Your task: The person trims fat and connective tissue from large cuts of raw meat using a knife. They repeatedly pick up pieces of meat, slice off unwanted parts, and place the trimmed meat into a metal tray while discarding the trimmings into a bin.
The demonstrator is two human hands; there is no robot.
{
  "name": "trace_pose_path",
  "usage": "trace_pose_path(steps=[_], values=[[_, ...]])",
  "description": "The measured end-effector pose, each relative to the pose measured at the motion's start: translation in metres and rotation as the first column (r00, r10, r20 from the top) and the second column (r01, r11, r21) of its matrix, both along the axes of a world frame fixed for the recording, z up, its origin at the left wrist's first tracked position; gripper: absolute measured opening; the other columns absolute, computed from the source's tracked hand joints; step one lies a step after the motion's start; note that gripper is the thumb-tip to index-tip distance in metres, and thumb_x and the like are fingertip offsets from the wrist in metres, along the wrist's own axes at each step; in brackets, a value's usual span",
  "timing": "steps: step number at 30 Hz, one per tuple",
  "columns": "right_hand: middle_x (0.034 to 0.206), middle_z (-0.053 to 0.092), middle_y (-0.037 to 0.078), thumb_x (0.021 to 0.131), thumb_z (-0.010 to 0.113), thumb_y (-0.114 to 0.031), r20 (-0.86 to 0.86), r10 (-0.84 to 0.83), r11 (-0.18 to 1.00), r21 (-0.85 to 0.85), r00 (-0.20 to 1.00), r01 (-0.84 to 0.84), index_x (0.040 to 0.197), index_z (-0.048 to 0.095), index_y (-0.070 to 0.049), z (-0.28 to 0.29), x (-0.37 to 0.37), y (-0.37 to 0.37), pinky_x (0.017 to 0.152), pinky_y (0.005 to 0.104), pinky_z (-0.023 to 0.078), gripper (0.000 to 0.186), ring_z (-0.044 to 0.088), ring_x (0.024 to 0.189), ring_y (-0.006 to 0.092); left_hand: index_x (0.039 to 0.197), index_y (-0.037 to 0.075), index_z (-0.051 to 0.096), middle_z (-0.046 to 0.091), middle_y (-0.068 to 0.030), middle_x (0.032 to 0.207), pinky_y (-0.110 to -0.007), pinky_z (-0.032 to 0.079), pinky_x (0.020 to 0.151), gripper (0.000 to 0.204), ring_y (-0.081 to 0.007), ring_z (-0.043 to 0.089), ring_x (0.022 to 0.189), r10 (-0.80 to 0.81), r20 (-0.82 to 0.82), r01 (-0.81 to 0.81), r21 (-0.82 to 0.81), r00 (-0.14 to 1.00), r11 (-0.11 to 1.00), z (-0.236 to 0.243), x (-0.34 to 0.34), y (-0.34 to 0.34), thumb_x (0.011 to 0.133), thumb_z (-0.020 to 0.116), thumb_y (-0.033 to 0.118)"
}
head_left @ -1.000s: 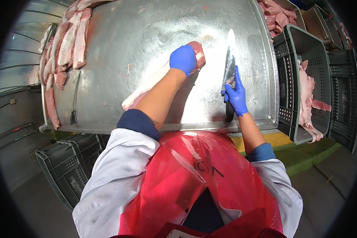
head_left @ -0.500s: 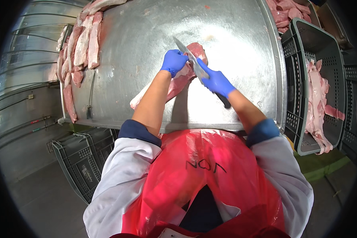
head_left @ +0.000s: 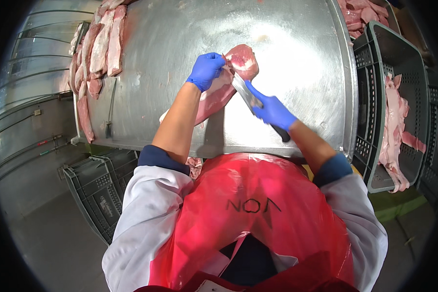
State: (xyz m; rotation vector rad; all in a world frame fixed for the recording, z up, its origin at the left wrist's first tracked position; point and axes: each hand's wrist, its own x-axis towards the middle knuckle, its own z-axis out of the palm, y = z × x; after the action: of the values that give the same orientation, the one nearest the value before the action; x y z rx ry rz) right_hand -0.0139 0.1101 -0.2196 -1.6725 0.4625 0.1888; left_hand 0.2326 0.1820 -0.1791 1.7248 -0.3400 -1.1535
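On the metal table, a long piece of pink meat (head_left: 218, 96) lies slantwise, its thick rounded end away from me. My left hand (head_left: 206, 71), in a blue glove, is closed at the left edge of that end, pinching a bit of the meat between thumb and fingers. In my right hand (head_left: 273, 108), also gloved in blue, is a knife (head_left: 243, 90) with a dark handle. Its blade points up and left, and the tip is at the meat just below the thick end. My left forearm covers part of the meat's near end.
Several long meat pieces (head_left: 101, 46) lie at the table's (head_left: 155, 68) left side, near a thin rod with a dark handle (head_left: 108, 128). At right stands a grey crate (head_left: 366, 168) holding meat strips (head_left: 393, 129). More meat (head_left: 359, 14) is behind it. Another crate (head_left: 95, 182) stands lower left.
The knife has come back toward me and to the right; its tip was beyond my left hand before. My left hand has shifted a little up and left. More of the meat's thick end shows.
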Motion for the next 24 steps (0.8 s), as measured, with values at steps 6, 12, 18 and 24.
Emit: trace_pose_path(steps=[6, 12, 18, 24], values=[[0.082, 0.068, 0.013, 0.095, 0.052, -0.017, 0.053, -0.096, 0.990, 0.106, 0.994, 0.090, 0.163, 0.014, -0.030, -0.002, 0.042, 0.018, 0.066, 0.0356, 0.056, 0.079, 0.065, 0.064, 0.0203, 0.091, 0.004, 0.065, 0.052, 0.0025, 0.071, -0.022, 0.030, 0.049, 0.003, -0.0045, 0.040, 0.055, -0.055, -0.073, 0.053, -0.029, 0.996, 0.998, 0.008, 0.020, -0.001, 0.089, 0.064, 0.005], [0.084, 0.068, 0.011, 0.097, 0.054, -0.021, 0.055, -0.059, 0.996, 0.070, 0.997, 0.055, 0.162, 0.020, -0.026, -0.007, 0.038, 0.025, 0.064, 0.0314, 0.056, 0.074, 0.064, 0.064, 0.0172, 0.091, 0.005, 0.064, 0.050, 0.0032, 0.071, -0.022, 0.028, 0.047, 0.003, -0.0045, 0.039, 0.054, -0.120, -0.109, 0.113, -0.071, 0.987, 0.991, 0.023, 0.022, 0.008, 0.089, 0.062, 0.005], [0.080, 0.067, 0.010, 0.095, 0.053, -0.014, -0.030, -0.046, 0.988, 0.144, 0.999, 0.050, 0.163, 0.014, -0.029, 0.014, 0.025, 0.058, 0.062, 0.0327, 0.056, 0.079, 0.063, 0.065, 0.0167, 0.092, 0.005, 0.066, 0.055, 0.0018, 0.075, -0.021, 0.030, 0.048, 0.005, -0.0045, 0.042, 0.055, -0.191, -0.138, 0.172, -0.135, 0.972, 0.976, 0.021, 0.054, 0.016, 0.089, 0.062, 0.006], [0.084, 0.065, 0.012, 0.096, 0.055, -0.018, 0.064, -0.197, 0.968, 0.171, 0.978, 0.184, 0.159, 0.026, -0.009, -0.025, 0.093, 0.058, 0.059, 0.0340, 0.054, 0.070, 0.062, 0.066, 0.0184, 0.092, 0.005, 0.066, 0.057, 0.0016, 0.075, -0.021, 0.030, 0.049, 0.005, -0.0042, 0.042, 0.056, -0.250, -0.001, 0.248, -0.133, 0.968, 0.960, 0.042, 0.027, 0.008, 0.090, 0.063, 0.010]])
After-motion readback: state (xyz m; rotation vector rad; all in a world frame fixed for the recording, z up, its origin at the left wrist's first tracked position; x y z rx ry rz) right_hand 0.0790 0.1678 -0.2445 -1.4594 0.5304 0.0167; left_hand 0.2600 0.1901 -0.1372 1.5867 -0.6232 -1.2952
